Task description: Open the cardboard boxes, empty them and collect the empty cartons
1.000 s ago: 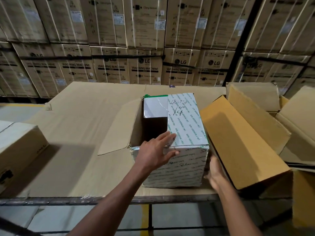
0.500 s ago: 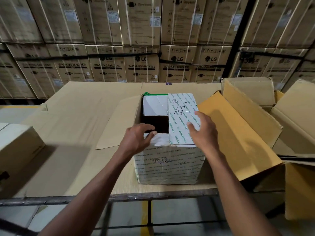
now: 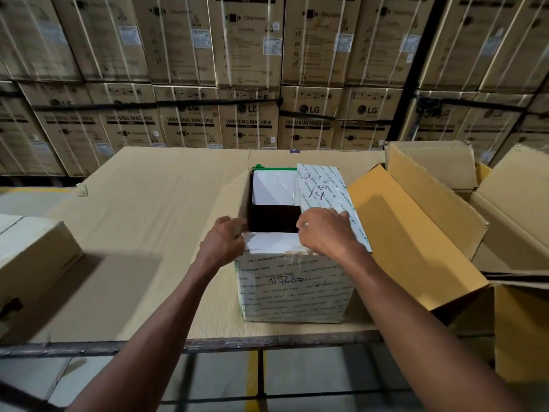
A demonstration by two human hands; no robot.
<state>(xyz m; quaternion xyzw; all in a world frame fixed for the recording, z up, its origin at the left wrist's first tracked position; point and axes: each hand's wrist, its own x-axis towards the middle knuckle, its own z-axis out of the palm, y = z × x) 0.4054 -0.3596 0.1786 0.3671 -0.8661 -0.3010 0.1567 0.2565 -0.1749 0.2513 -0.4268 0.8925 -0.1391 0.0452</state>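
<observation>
A carton wrapped in white printed tape [image 3: 297, 292] stands on the cardboard-covered table [image 3: 142, 221], near its front edge. The top is half open and the inside is dark. A white inner flap [image 3: 273, 188] shows at the far end. My left hand [image 3: 222, 245] is at the near left corner, with its fingers curled on the edge of the brown left flap [image 3: 242, 200], which stands raised. My right hand [image 3: 326, 233] grips the inner edge of the taped right flap [image 3: 323, 185], fingers hooked over it into the opening.
An open brown carton [image 3: 416, 233] lies right beside the taped carton, with more open cartons [image 3: 511, 203] behind it. A closed box [image 3: 29, 257] sits at the left edge. Stacked washing machine boxes [image 3: 249, 123] wall off the far side. The table's metal edge [image 3: 118, 346] runs below.
My right hand came up from the carton's right side onto the right flap's inner edge. My left hand shifted left to the corner, and the left flap rose from lying flat.
</observation>
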